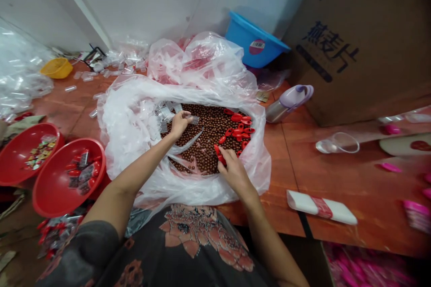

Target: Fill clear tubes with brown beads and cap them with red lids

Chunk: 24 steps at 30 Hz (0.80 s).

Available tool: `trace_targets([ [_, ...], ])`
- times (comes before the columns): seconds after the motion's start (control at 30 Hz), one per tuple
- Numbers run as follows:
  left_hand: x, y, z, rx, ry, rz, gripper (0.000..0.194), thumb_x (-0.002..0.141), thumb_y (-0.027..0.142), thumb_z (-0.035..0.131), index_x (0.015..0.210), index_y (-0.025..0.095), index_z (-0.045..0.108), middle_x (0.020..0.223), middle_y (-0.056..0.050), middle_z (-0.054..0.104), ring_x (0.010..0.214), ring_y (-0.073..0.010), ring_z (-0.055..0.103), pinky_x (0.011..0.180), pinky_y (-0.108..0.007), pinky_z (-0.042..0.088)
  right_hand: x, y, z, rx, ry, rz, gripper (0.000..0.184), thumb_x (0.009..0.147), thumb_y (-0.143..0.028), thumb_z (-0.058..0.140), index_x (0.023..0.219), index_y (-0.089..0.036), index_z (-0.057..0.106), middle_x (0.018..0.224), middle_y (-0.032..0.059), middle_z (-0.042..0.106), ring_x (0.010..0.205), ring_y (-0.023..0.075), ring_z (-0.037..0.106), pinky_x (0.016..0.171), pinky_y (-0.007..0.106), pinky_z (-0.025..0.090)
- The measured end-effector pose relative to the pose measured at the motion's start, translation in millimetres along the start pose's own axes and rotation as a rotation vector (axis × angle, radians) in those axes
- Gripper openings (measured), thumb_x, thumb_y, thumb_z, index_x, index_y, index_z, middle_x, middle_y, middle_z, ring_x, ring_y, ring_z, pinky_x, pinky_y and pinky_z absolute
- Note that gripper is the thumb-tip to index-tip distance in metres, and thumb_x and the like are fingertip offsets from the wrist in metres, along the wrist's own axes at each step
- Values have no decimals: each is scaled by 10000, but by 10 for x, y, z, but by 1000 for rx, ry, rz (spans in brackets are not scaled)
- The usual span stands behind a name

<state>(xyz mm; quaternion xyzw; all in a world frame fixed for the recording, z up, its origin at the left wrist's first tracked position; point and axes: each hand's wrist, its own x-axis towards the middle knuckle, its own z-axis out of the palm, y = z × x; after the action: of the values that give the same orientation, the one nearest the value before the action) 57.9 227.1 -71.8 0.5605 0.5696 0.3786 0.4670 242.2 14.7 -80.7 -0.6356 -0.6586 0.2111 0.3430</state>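
Note:
A white plastic bag (124, 130) lies spread open, full of small round brown balls (208, 125). Over its left part, my left hand (181, 123) is closed on a small clear plastic case (194, 120). Several more clear cases (164, 114) lie on the balls just behind and left of it. At the near right of the bag, my right hand (233, 170) pinches a red plastic piece (219, 152); my fingers partly cover it. A heap of similar red pieces (239, 131) rests on the balls beyond that hand.
Two red bowls (43, 193) stand at the left, holding filled red-and-clear pieces and small wrapped items. A blue basin (252, 38), a purple-lidded bottle (286, 104) and a large cardboard box (363, 54) stand behind. A white packet (319, 206) lies at right.

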Motion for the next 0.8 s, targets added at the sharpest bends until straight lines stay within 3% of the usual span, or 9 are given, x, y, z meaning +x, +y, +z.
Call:
trace_targets([
  [0.1, -12, -2, 97, 10, 13, -70, 237, 666, 200, 749, 850, 150, 608, 740, 2, 590, 651, -123, 558, 635, -247, 467, -35, -40, -39, 62, 13, 4, 458, 891, -202, 488, 1343, -238, 551, 1106, 93, 625, 1037, 243, 633, 926, 432, 547],
  [0.23, 13, 46, 322, -11, -67, -127, 270, 645, 204, 790, 817, 155, 587, 668, 17, 581, 585, -124, 559, 581, -250, 470, -53, -89, -79, 92, 13, 31, 311, 923, -300, 546, 1212, -237, 641, 1070, 84, 689, 1002, 254, 632, 908, 451, 531],
  [0.5, 222, 92, 716, -56, -133, -176, 283, 590, 257, 848, 770, 112, 686, 698, -28, 648, 628, -151, 592, 636, -299, 502, -102, -136, -40, 180, 35, 88, 361, 899, -289, 572, 1255, -232, 591, 1080, 79, 695, 1004, 243, 646, 901, 434, 535],
  [0.67, 170, 94, 762, -199, -200, -192, 255, 640, 239, 816, 792, 121, 649, 752, -39, 671, 654, -134, 607, 633, -273, 496, -121, -142, -39, 299, 95, 155, 177, 886, -311, 585, 1034, -226, 630, 973, 55, 678, 910, 216, 647, 832, 383, 543],
  [0.8, 22, 133, 652, -296, -257, -194, 348, 619, 290, 848, 819, 131, 612, 763, -27, 677, 684, -117, 616, 666, -245, 479, -109, -185, -66, 439, 179, 221, 201, 851, -376, 655, 976, -222, 624, 986, 54, 673, 913, 202, 648, 839, 362, 539],
])
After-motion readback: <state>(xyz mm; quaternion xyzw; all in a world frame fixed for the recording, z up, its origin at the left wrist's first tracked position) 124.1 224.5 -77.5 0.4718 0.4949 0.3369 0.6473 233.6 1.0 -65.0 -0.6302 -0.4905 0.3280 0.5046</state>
